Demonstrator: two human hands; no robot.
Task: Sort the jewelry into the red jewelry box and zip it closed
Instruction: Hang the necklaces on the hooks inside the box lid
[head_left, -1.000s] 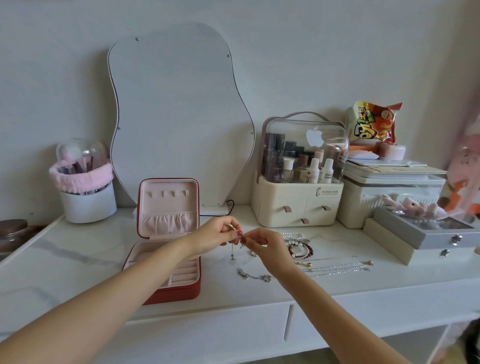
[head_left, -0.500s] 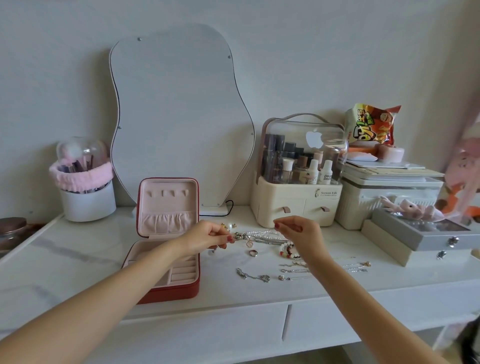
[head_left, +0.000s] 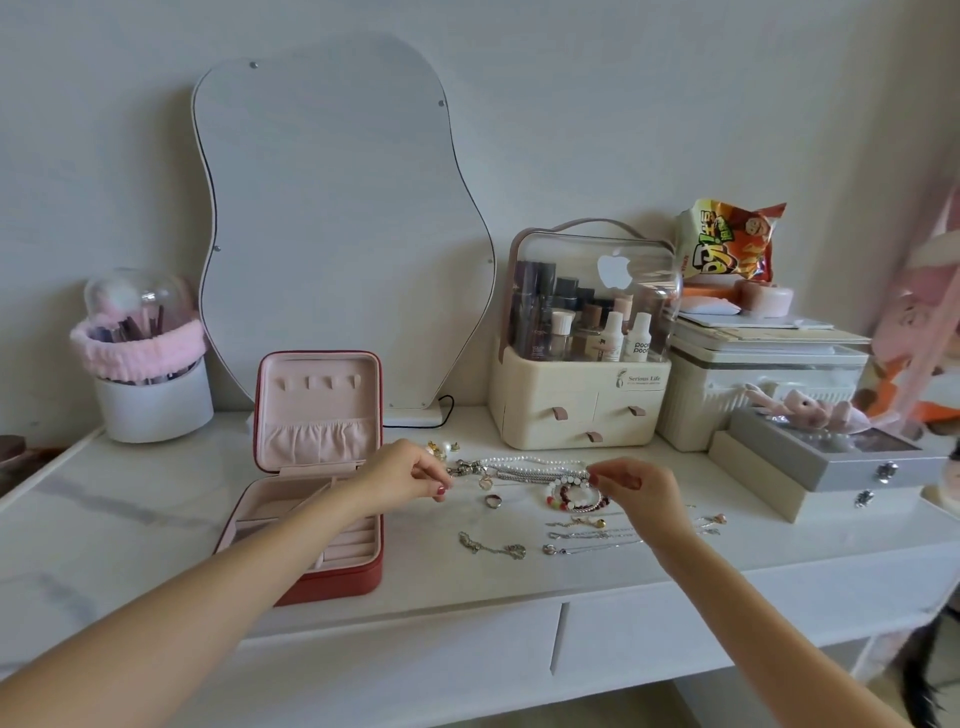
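Observation:
The red jewelry box (head_left: 358, 578) lies open at the left of the white desk, its pink lid upright. To its right lies a pearl necklace (head_left: 519, 461) with a silver chain beside it. My left hand (head_left: 400, 475) pinches at its clasp end and my right hand (head_left: 636, 491) pinches its right end. Around them lie small earrings (head_left: 441, 448), a ring (head_left: 492, 500), bead bracelets (head_left: 571, 500), a short chain bracelet (head_left: 491, 546) and thin chain necklaces (head_left: 587, 535), partly hidden by my right wrist.
A wavy mirror (head_left: 332, 218) leans on the wall behind the box. A cosmetics organiser (head_left: 576, 415) and a white bin stand at the back right, a grey case (head_left: 831, 462) to the right, a brush holder (head_left: 150, 395) at the back left. The desk's front edge (head_left: 519, 592) is near.
My hands, which met over a small dangling earring in front of the box, have parted. The right moved to the pearl necklace's right end; the left now sits at its clasp end.

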